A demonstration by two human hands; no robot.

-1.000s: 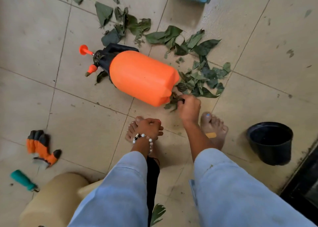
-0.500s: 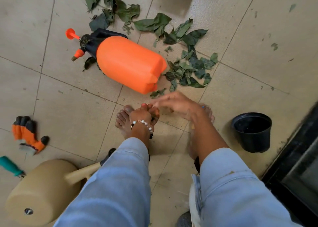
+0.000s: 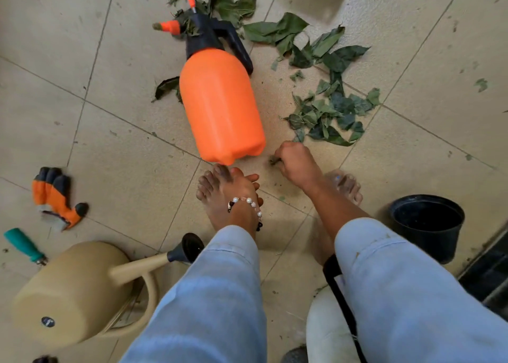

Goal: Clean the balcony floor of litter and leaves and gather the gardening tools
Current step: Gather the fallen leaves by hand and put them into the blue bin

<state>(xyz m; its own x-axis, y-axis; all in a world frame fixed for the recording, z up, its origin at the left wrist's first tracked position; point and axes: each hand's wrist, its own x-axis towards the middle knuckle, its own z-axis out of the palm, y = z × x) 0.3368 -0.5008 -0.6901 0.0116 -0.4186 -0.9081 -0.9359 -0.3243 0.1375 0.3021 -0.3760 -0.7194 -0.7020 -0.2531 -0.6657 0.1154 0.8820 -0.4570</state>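
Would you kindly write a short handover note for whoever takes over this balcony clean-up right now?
Right hand: grip closed on a small leaf scrap at the floor.
Left hand: low by the feet; grip unclear.
Done: little; no tools gathered.
Left: the scattered green leaves; the orange plastic pressure sprayer lying on its side; the orange-and-black glove, teal-handled tool and tipped beige watering can on the left. The black plastic pot stands on the right.
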